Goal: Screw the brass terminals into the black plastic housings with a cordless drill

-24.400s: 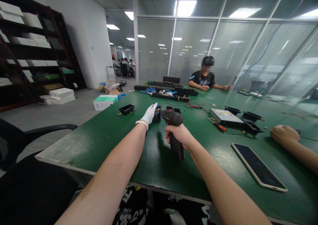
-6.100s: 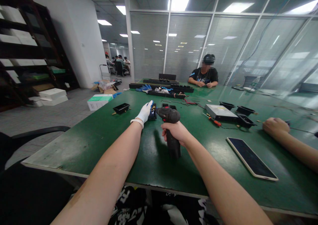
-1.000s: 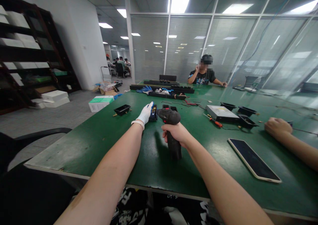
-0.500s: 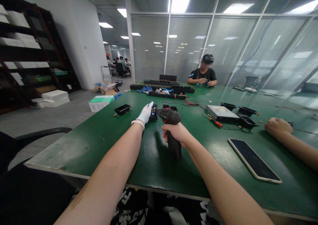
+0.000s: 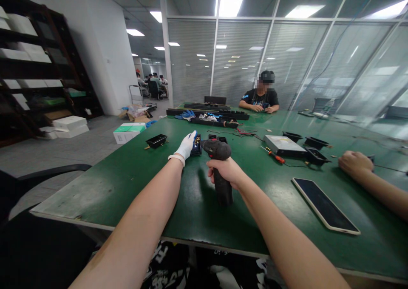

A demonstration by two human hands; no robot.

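Observation:
My left hand (image 5: 186, 145), in a white and blue glove, grips a small black box-like housing (image 5: 197, 148) on the green table. Brass-coloured parts show inside the housing. My bare right hand (image 5: 225, 170) is wrapped round the handle of a black cordless drill (image 5: 223, 187). The drill's nose points left at the housing's right side; whether the bit touches it I cannot make out. Behind the drill, another black part (image 5: 217, 137) is partly hidden. A black tray-like housing (image 5: 156, 140) with brass tabs lies left of my gloved hand.
A phone (image 5: 325, 205), a red-handled screwdriver (image 5: 276, 156), a silver box (image 5: 283, 143) and several black housings (image 5: 317, 155) lie to the right. Another person's hand (image 5: 356, 165) rests at the right edge. Long black strips (image 5: 207, 112) and a blue glove (image 5: 185, 115) lie behind.
My hands, the drill and the housing hold almost the same place. The person across the table has lowered their hands slightly. The view has shifted very slightly.

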